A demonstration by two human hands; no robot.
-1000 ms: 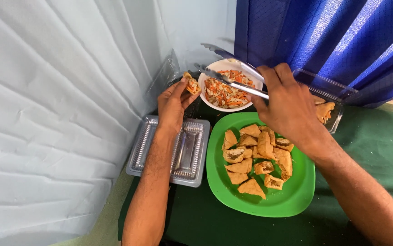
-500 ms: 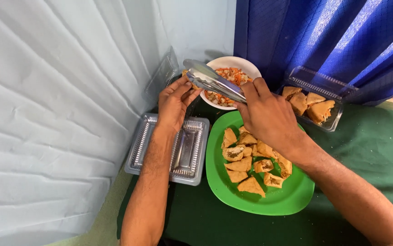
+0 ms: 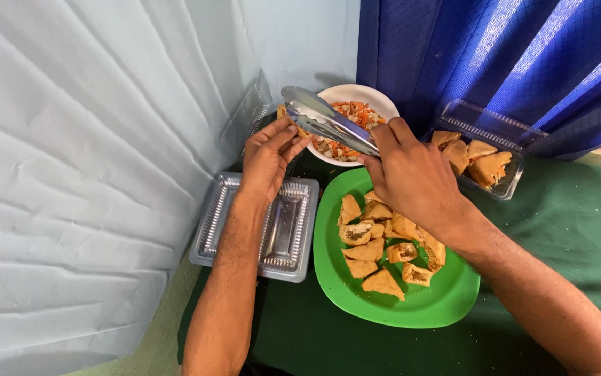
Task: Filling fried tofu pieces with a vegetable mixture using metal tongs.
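At the left edge of the green-covered table point(image 3: 579, 230), against the pale sheet on the wall, sits an empty clear plastic tray point(image 3: 286, 230), and your left forearm crosses over it. Your left hand point(image 3: 269, 157) is closed around a small fried pastry piece point(image 3: 285, 113), pinching it at the fingertips beside the rim of a white bowl point(image 3: 370, 94) of chopped orange and white filling at the table's back edge. Your right hand point(image 3: 412, 174) grasps metal tongs point(image 3: 325, 118), their tips meeting the pastry piece over the bowl. Below lies a green plate point(image 3: 446, 306) of cut fried pastries. Toward the back right corner stands a clear container point(image 3: 495, 139) holding whole pastries.
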